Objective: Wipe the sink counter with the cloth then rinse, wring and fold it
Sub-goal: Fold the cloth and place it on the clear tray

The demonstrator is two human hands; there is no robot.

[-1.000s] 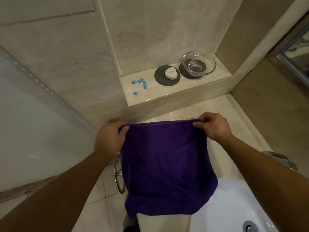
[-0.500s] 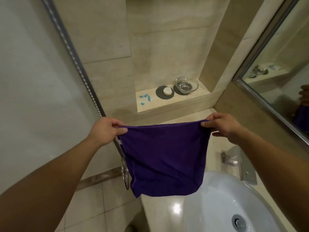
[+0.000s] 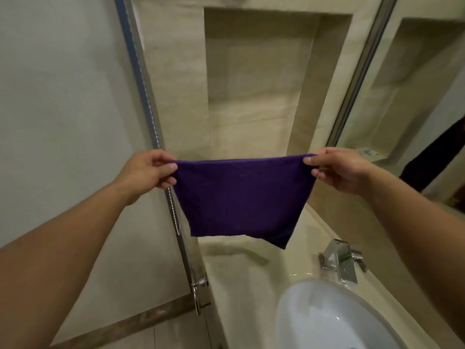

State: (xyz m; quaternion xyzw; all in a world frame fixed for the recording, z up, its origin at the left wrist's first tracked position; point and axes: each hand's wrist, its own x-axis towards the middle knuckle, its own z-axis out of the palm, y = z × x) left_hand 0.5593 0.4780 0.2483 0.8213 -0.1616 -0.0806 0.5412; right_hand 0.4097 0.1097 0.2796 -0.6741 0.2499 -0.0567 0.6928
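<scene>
A purple cloth (image 3: pixel 241 200) hangs spread flat in the air above the beige sink counter (image 3: pixel 241 280). My left hand (image 3: pixel 148 170) pinches its upper left corner and my right hand (image 3: pixel 334 170) pinches its upper right corner, pulling the top edge taut. The cloth's lower right corner droops lowest. The white sink basin (image 3: pixel 327 318) lies at the lower right, with the chrome faucet (image 3: pixel 342 260) behind it.
A glass shower door (image 3: pixel 63 122) with a metal frame and a round handle (image 3: pixel 198 290) stands on the left. A recessed wall niche (image 3: pixel 256 84) is straight ahead. A mirror (image 3: pixel 415 96) covers the right wall.
Both hands have lifted the cloth higher and stretched it wider. The view has tilted upward, so the niche shelf with its dishes is now hidden behind the cloth.
</scene>
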